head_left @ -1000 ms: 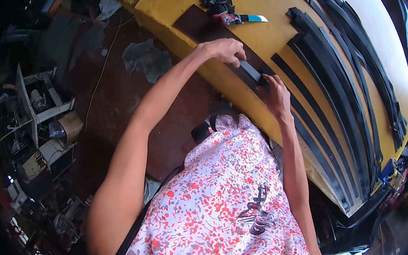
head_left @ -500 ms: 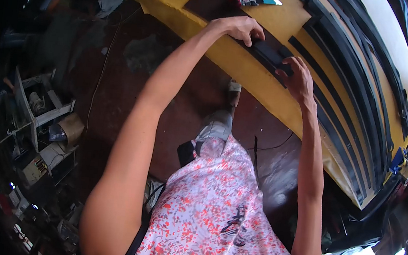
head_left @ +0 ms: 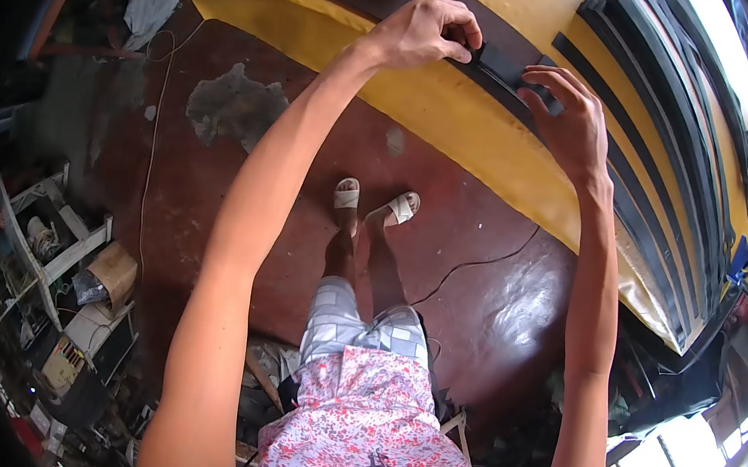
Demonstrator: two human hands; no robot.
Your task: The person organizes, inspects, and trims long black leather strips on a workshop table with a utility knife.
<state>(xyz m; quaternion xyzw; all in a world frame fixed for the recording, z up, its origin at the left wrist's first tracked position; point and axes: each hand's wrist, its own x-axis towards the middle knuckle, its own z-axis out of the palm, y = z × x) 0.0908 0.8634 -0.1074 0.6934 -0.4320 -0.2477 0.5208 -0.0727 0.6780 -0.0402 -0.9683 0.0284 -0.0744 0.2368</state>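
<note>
One flat black strip [head_left: 503, 73], 1 o'clock | left hand [head_left: 427, 37]: fingers curled at its end, grip unclear | right hand [head_left: 573, 125]: fingers parted, curved | smooth yellow tabletop [head_left: 526, 12] beneath

A straight, narrow, flat black strip [head_left: 504, 73] slants along the near edge of the yellow-covered worktop [head_left: 515, 171], its visible stretch between the left hand [head_left: 429, 33] and the right hand [head_left: 569, 122] (whose fingers hide part of it); its material is unclear.
</note>
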